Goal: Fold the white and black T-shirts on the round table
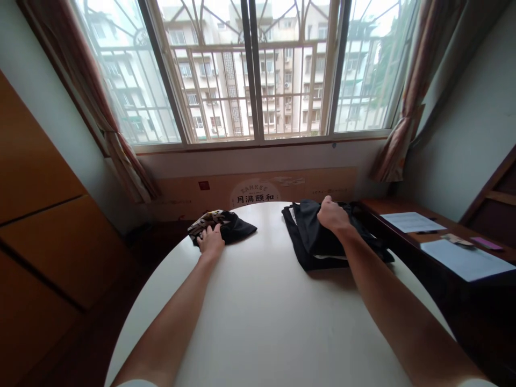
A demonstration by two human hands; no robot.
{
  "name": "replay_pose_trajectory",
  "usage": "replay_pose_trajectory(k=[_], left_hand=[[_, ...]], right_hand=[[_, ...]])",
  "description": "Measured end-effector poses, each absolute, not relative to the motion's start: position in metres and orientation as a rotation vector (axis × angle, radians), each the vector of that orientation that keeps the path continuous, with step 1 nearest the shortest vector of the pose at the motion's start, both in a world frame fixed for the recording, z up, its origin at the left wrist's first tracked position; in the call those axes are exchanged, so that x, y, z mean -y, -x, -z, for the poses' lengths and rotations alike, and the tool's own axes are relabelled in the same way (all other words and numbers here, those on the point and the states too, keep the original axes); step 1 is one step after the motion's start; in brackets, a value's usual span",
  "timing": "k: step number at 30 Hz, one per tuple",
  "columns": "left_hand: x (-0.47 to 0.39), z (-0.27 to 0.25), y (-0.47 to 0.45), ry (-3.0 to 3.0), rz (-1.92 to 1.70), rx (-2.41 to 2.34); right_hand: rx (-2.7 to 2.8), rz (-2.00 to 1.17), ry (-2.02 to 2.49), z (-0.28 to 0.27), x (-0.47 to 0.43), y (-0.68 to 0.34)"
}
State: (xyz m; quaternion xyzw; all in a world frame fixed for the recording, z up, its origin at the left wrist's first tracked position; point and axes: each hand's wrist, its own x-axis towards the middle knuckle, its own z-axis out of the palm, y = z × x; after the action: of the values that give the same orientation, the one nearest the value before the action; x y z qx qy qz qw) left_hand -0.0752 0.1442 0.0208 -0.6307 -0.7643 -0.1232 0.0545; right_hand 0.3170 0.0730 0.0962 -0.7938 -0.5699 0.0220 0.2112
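Note:
My left hand lies on a crumpled piece of black cloth with a brown-and-white pattern at the table's far left, its fingers spread over the patterned part. At the far right of the white round table is a stack of folded dark clothes, with some white showing between layers. My right hand is closed on a dark garment at the top of this stack. Its fingertips are partly hidden, and the garment's exact kind cannot be made out.
Right of the table stands a dark wooden desk with white papers and a pink slip. A printed cardboard panel leans below the barred window. Curtains hang at both sides; a wooden cabinet is at left.

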Motion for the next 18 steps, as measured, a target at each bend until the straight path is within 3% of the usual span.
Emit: replay_pose_trajectory(k=[4,7,10,18], left_hand=[[-0.129,-0.042,0.047,2.161,0.589,2.166],[-0.097,-0.073,0.008,2.853,0.789,1.659],[-0.057,-0.097,-0.030,3.407,0.667,1.155],[-0.014,-0.112,-0.063,2.763,1.240,1.351]], right_hand=[[1.556,-0.025,1.743,-0.127,-0.060,-0.298],[1.512,-0.109,1.409,-0.143,-0.048,-0.277],[1.414,-0.328,1.130,-0.151,-0.035,-0.257],[1.263,-0.801,0.442,-0.178,0.014,-0.230]])
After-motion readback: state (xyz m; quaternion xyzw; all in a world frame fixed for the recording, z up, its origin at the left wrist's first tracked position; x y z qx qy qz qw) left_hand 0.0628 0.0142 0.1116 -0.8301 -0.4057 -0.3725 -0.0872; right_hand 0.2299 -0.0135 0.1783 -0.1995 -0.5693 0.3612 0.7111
